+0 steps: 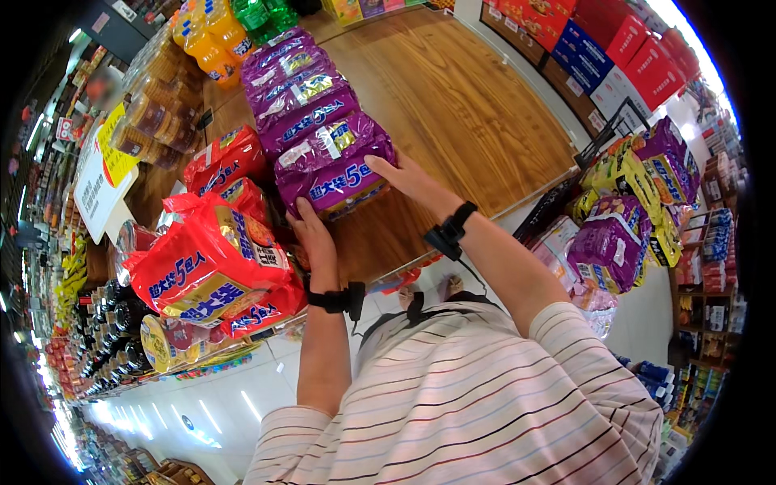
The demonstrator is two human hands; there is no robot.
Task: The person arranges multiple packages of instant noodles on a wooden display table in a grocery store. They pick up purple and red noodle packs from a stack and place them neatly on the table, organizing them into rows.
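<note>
Both my hands are on the nearest purple multipack of instant noodles (339, 167), at the front of a row of similar purple packs (303, 91) on a wooden display table (473, 91). My left hand (315, 239) presses its thumb on the pack's lower left corner. At the right end, my right hand (412, 179) grips with the thumb on the front and the fingers behind. Close to my left hand lie red noodle multipacks (212, 260), some piled on each other. Each wrist wears a black strap with a small device.
Orange soda bottles (212, 39) and green bottles (264, 18) stand at the back, with clear tubs of biscuits (157, 115) to the left. On the right, a black cart (545, 200) carries purple and yellow noodle packs (612, 242). Stacked cartons (636, 60) line the far right.
</note>
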